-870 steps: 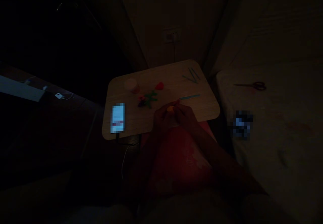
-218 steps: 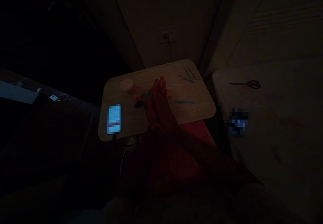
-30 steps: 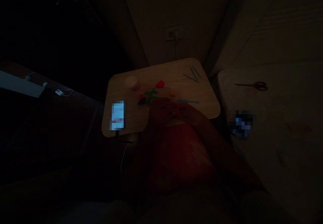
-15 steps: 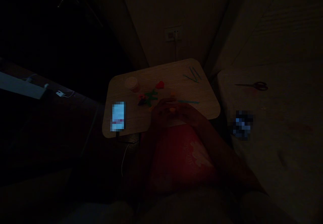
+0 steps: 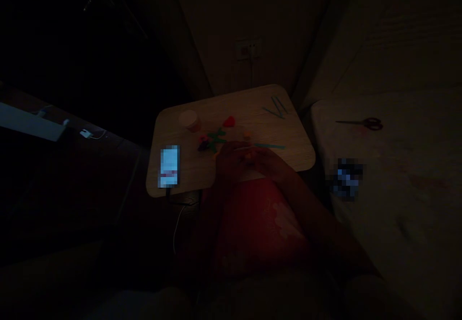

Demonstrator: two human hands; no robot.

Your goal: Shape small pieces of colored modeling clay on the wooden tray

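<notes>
In the dim light, my left hand [image 5: 231, 161] and my right hand [image 5: 271, 162] meet over the near edge of a small wooden table. The fingers of both are curled around a small orange lump [image 5: 249, 155], which looks like modelling clay and is partly hidden. Just beyond them lies another orange-yellow piece [image 5: 247, 135]. A thin blue-green strip [image 5: 270, 145] lies by my right fingers. Left of my left hand are a green branching piece [image 5: 217, 135], a dark purple lump [image 5: 203, 145] and a pink bit. A red piece [image 5: 229, 121] rests farther back.
A lidded round tub [image 5: 189, 120] and a lit phone [image 5: 169, 166] stand on the table's left side. Several thin strips [image 5: 276, 107] lie at the back right. Scissors [image 5: 361, 123] rest on a pale surface to the right. A white cable [image 5: 175, 228] hangs below the table.
The orange lump has shifted slightly right between my fingers, and my hands have moved a little around it. The things on the table stay in place.
</notes>
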